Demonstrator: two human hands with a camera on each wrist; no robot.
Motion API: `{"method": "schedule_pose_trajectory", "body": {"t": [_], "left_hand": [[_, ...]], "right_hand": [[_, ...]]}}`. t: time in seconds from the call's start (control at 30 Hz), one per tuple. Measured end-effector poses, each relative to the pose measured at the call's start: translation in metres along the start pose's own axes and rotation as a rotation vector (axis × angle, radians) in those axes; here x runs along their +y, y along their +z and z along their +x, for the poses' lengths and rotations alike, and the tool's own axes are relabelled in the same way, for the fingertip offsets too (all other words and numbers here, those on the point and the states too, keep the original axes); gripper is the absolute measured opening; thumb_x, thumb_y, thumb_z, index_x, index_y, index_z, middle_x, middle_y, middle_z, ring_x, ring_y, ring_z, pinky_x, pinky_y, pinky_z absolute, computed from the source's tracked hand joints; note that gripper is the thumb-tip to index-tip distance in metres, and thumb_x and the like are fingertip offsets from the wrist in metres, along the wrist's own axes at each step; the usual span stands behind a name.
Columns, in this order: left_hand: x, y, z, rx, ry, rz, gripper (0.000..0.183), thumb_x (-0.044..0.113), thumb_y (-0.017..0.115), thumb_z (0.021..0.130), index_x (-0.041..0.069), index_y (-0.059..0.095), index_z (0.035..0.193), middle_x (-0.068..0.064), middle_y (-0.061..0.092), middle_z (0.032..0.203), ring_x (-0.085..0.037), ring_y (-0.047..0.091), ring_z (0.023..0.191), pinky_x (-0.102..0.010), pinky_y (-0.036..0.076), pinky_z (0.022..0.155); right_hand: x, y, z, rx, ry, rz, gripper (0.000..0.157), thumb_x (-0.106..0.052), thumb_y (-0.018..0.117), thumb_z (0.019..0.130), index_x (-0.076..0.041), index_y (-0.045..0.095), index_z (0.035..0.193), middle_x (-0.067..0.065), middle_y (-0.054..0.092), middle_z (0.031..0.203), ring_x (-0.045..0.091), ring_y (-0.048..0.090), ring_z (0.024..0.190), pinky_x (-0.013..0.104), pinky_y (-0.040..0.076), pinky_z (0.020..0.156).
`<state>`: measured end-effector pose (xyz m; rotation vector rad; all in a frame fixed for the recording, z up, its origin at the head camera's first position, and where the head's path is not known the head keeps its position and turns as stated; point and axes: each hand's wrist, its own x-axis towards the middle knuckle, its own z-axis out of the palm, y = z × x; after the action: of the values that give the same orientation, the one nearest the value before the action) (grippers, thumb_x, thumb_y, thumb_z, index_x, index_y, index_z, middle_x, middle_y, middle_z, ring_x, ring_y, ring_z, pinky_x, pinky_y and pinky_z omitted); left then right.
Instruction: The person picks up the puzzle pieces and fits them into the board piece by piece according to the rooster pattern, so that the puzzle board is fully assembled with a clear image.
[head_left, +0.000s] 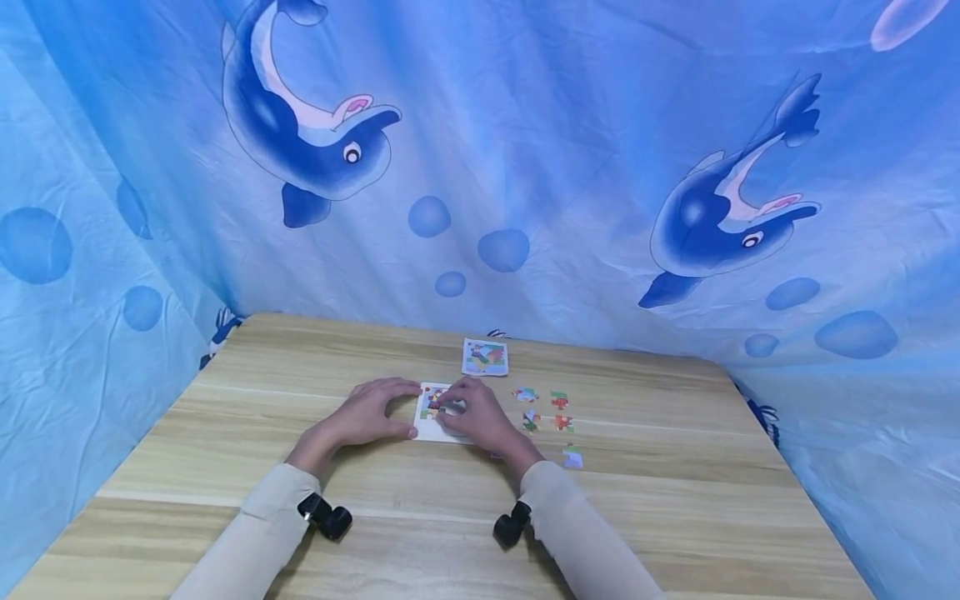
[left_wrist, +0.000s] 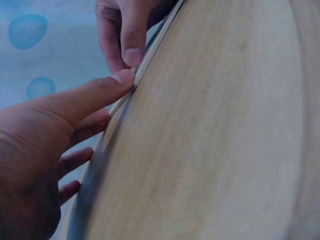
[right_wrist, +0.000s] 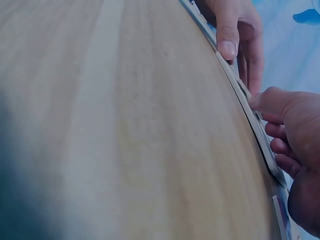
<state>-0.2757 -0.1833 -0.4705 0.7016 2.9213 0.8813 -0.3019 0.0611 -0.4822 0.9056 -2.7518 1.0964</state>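
Observation:
A square white-bordered puzzle board (head_left: 429, 431) lies on the table, with colourful pieces (head_left: 432, 402) in its upper left part. My left hand (head_left: 369, 412) holds the board's left edge, thumb near the lower corner and fingers near the upper one. Over the board, my right hand (head_left: 478, 414) pinches a small puzzle piece between thumb and index finger; the fingers mostly hide it. In the left wrist view, the left thumb (left_wrist: 107, 92) rests at the board's corner. Seen from the right wrist, the right hand (right_wrist: 300, 130) is low against the board, its other fingers curled.
Several loose puzzle pieces (head_left: 531, 421) lie right of the board, with another piece (head_left: 572, 457) nearer the right forearm. A square picture card (head_left: 485, 357) lies behind the board. A blue dolphin-print curtain (head_left: 540, 167) hangs behind the wooden table (head_left: 420, 517).

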Motion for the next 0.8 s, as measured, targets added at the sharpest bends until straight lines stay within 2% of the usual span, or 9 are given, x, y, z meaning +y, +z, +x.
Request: {"method": "schedule_pose_trajectory", "body": {"t": [0.37,0.8], "left_hand": [[-0.0008,0.0007,-0.0006,0.000,-0.005,0.001,0.071,0.045,0.082,0.085,0.015,0.060,0.145,-0.010,0.056,0.154,-0.041,0.044,0.147,-0.069,0.029,0.117],[0.0009,-0.0008,-0.0003,-0.010,-0.010,-0.003,0.072,0.045,0.082,0.085,0.015,0.059,0.146,-0.009,0.055,0.155,-0.041,0.043,0.148,-0.069,0.028,0.118]], "right_hand": [[-0.0009,0.0003,-0.0008,-0.001,0.031,0.012,0.020,-0.021,0.080,0.091,-0.011,0.081,0.109,0.004,0.069,0.112,0.023,0.060,0.112,0.043,0.051,0.102],[-0.0006,0.0006,0.0006,0.004,-0.016,-0.002,0.018,-0.022,0.079,0.092,-0.015,0.081,0.108,0.001,0.070,0.108,0.020,0.060,0.109,0.039,0.051,0.099]]}}
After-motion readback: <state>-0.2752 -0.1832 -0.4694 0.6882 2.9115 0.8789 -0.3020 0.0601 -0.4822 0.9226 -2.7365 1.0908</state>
